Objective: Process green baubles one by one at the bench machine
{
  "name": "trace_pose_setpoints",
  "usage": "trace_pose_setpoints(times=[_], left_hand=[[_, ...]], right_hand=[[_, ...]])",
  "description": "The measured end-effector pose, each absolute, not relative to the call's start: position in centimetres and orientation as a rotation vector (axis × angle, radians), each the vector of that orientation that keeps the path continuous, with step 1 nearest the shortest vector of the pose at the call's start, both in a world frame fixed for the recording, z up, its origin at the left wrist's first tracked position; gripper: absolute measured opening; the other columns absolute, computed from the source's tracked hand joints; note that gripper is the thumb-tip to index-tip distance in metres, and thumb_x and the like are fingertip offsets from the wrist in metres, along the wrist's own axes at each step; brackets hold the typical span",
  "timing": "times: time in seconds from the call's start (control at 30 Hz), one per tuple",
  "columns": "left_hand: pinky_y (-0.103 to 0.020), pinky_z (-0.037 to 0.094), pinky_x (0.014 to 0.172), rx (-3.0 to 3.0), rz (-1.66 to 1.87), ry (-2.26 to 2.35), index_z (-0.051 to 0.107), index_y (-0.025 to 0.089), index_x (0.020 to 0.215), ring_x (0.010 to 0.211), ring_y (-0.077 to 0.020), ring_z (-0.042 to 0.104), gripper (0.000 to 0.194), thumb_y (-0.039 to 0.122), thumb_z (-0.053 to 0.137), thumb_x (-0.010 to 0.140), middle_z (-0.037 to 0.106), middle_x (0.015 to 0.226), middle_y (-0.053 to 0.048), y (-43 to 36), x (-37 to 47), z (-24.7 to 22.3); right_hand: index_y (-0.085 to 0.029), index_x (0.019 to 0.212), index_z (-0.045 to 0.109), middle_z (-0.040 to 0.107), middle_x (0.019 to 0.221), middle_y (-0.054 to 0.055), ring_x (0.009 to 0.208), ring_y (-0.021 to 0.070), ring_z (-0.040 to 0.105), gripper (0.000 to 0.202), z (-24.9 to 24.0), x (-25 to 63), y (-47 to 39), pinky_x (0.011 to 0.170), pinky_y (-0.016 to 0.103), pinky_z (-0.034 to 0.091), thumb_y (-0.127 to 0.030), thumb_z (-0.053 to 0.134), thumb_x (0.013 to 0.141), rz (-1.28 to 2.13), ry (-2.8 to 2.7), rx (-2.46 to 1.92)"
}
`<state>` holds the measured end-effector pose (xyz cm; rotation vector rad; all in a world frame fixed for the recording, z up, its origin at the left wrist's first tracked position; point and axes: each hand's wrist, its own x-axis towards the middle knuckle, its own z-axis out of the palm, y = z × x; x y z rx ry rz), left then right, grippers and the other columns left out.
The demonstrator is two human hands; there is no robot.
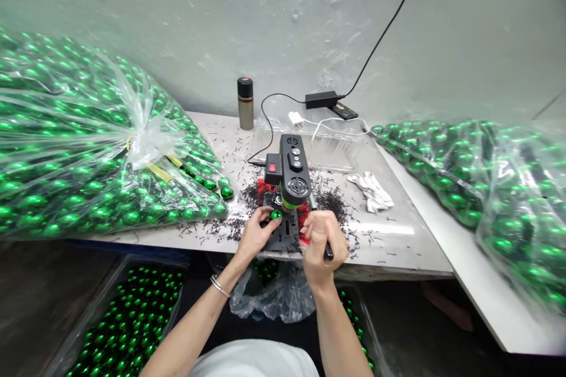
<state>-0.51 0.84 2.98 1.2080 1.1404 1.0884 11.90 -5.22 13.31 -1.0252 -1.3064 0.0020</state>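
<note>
Between the thumb and fingers of my left hand (257, 232) is a shiny green ball (276, 214), held at the base under the head of a small black bench machine (295, 168). My right hand (325, 241) is wrapped round a black lever handle (328, 252) at the machine's right side. A red switch (272, 167) shows on the machine's left. Small black bits (331, 203) lie scattered round the base, thickest on both sides of it. The contact between ball and machine is partly hidden by my fingers.
A large clear bag of green balls (88, 147) fills the table's left; more bags (460, 171) lie on the right. Behind stand a bottle (246, 105), a power adapter (321, 99) and a plastic tray (340, 150). White gloves (372, 191) lie right. Below is a crate of balls (128, 318).
</note>
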Motion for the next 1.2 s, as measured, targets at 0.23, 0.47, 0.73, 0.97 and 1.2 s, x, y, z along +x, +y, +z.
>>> trace_pose_setpoints(times=[0.23,0.47,0.73,0.97,1.2], left_hand=[[-0.043,0.051,0.094,1.661,1.168,1.313,0.069,0.022,0.111,0.097,-0.0251,0.068,0.031,0.033,0.074,0.083,0.074,0.1,-0.007,-0.1,-0.1,1.6],[-0.044,0.05,0.092,2.014,1.192,1.3,0.071,0.022,0.119,0.098,-0.026,0.066,0.03,0.03,0.07,0.089,0.075,0.102,-0.008,-0.6,-0.7,0.9],[-0.045,0.05,0.09,2.087,1.159,1.281,0.071,0.021,0.117,0.1,-0.027,0.065,0.028,0.031,0.071,0.09,0.076,0.109,-0.01,0.0,-0.6,1.0],[-0.043,0.05,0.091,2.08,1.143,1.268,0.072,0.021,0.115,0.1,-0.0265,0.064,0.026,0.031,0.071,0.09,0.076,0.109,-0.01,-0.1,-0.4,1.5],[-0.044,0.048,0.092,2.039,1.096,1.289,0.072,0.023,0.115,0.101,-0.0273,0.063,0.026,0.03,0.071,0.089,0.076,0.11,-0.009,-0.2,-0.3,1.8]], right_hand=[[-0.021,0.07,0.051,0.057,0.071,0.0,0.065,0.0124,0.057,0.029,12.9,11.9,-5.5,0.058,0.027,0.044,-0.014,0.046,0.098,-0.011,-1.328,-1.057],[-0.021,0.067,0.047,0.055,0.073,0.0,0.066,0.0116,0.056,0.031,12.4,12.1,-5.8,0.058,0.026,0.045,-0.01,0.045,0.096,-0.002,-1.363,-1.028],[-0.022,0.073,0.048,0.055,0.074,-0.001,0.065,0.0123,0.056,0.027,9.6,11.9,-5.8,0.06,0.028,0.047,-0.014,0.041,0.097,-0.036,-1.368,-1.004],[-0.022,0.074,0.047,0.056,0.076,-0.001,0.065,0.0126,0.058,0.027,6.8,12.2,-5.1,0.074,0.036,0.053,-0.018,0.037,0.099,-0.13,-1.409,-0.952],[-0.023,0.073,0.046,0.055,0.076,-0.001,0.064,0.0133,0.06,0.031,5.0,12.1,-4.9,0.074,0.038,0.054,-0.022,0.032,0.101,-0.119,-1.359,-0.944]])
